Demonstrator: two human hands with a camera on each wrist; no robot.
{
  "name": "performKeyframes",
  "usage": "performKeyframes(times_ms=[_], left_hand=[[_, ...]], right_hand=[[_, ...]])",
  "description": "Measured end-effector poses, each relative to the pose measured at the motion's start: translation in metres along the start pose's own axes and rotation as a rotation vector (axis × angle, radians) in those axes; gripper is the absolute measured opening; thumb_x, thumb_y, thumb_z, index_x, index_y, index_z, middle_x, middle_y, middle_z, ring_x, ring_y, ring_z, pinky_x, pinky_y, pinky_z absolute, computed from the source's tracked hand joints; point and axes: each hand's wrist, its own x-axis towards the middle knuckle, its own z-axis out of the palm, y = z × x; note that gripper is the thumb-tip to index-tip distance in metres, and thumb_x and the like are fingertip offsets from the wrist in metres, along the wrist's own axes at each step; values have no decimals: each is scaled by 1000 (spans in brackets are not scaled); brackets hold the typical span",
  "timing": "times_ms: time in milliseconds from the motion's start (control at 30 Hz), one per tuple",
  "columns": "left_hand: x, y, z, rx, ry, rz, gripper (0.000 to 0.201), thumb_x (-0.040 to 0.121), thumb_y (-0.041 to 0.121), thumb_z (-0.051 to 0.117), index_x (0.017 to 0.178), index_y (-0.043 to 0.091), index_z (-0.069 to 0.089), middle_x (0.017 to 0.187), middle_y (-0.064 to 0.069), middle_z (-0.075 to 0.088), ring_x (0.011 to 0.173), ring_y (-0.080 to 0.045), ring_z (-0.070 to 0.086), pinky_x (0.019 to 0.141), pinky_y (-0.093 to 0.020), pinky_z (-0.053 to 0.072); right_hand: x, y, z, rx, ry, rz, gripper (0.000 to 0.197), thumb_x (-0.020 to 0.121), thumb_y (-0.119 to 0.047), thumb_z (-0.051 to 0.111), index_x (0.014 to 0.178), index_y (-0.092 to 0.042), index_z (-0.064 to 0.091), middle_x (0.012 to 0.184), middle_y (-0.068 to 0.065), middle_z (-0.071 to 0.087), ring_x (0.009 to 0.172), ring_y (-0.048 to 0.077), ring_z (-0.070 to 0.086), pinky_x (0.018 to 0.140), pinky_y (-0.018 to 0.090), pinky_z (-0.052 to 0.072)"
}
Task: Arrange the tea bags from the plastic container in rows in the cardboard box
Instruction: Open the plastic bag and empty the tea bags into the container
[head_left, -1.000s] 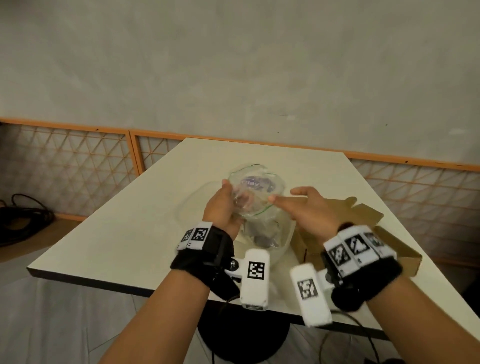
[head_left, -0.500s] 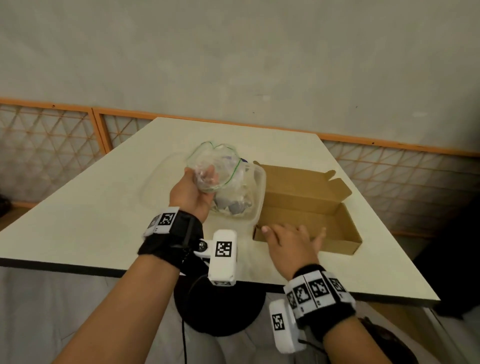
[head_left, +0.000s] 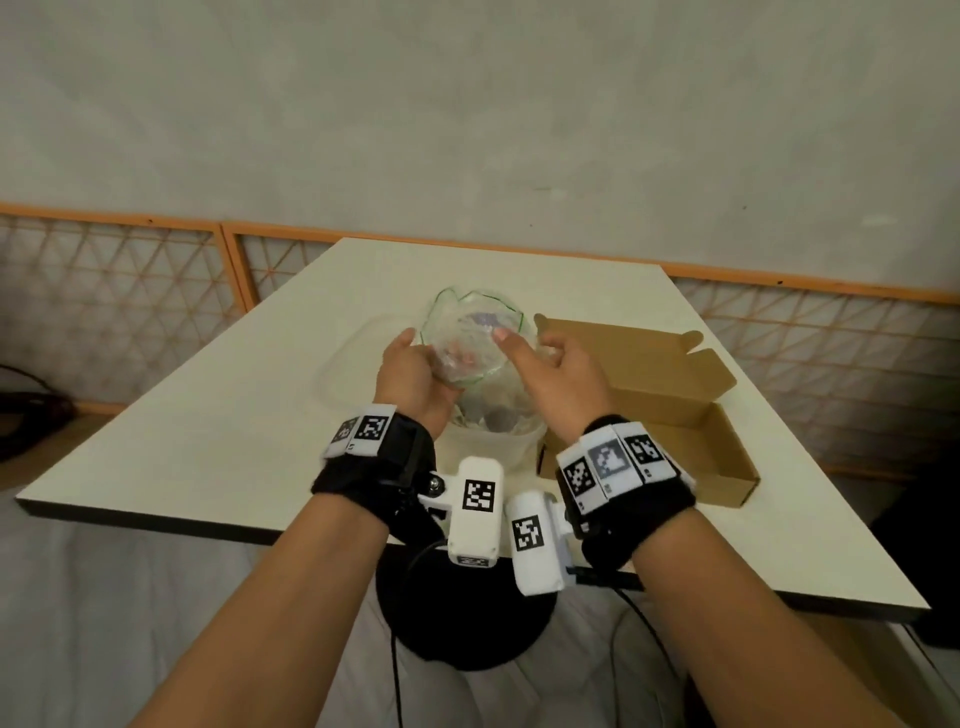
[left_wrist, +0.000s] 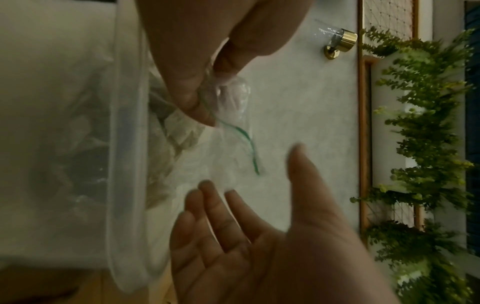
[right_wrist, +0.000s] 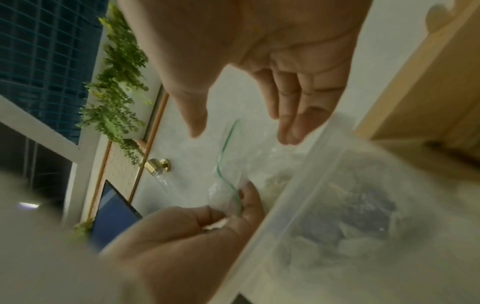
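Note:
My left hand pinches the rim of a clear zip bag with a green seal line and holds it up over the translucent plastic container. Purple and pale tea bags show through the bag, and more lie in the container. My right hand is at the bag's right side with fingers relaxed and spread; its thumb tip touches the bag. The left wrist view shows the pinch and the spread right hand. The cardboard box lies open to the right of the container, with its flap up.
The clear container lid lies on the table to the left of the container. The white table has its front edge right before my wrists. A lattice screen with an orange rail runs behind the table.
My right hand left the table beside the box's front corner and rose to the bag's right side. My left hand kept its hold on the bag.

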Motion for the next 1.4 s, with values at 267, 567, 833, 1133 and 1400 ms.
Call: performKeyframes(times_ms=[267,567,833,1133,1400], left_hand=[[-2,17,-6,523,-62,80,22,92,26,60,77,13,52,77,-9,59,67,-23,60,52,-29,53],[-2,39,-17,224,-128,-198,29,103,24,36,104,5,57,98,-10,63,77,-19,64,62,-29,55],[-6,32,-7,723,-133,24,25,87,33,66,92,9,62,93,-10,64,78,-21,63,63,-28,53],[-3,34,-11,481,-211,-119,52,86,54,58,114,12,66,109,-7,70,102,-24,65,96,-38,47],[-14,39,-16,664,-231,-92,42,72,42,75,108,22,67,131,2,54,124,-28,47,100,-49,45]], right_hand=[[25,1,8,591,-164,190,11,93,-11,51,88,-12,61,98,12,66,88,23,64,83,35,56],[43,4,-15,893,-227,531,29,99,-14,34,77,-7,52,48,2,59,41,13,59,50,27,52],[41,-17,-16,767,-442,431,34,81,-26,41,99,-6,62,97,14,64,89,32,60,82,37,49],[52,7,-9,650,-317,419,24,92,-32,53,101,-10,59,86,10,70,68,21,71,52,31,58],[56,-1,-14,777,-328,415,41,100,-33,35,78,-8,57,52,7,67,44,17,65,37,24,50]])
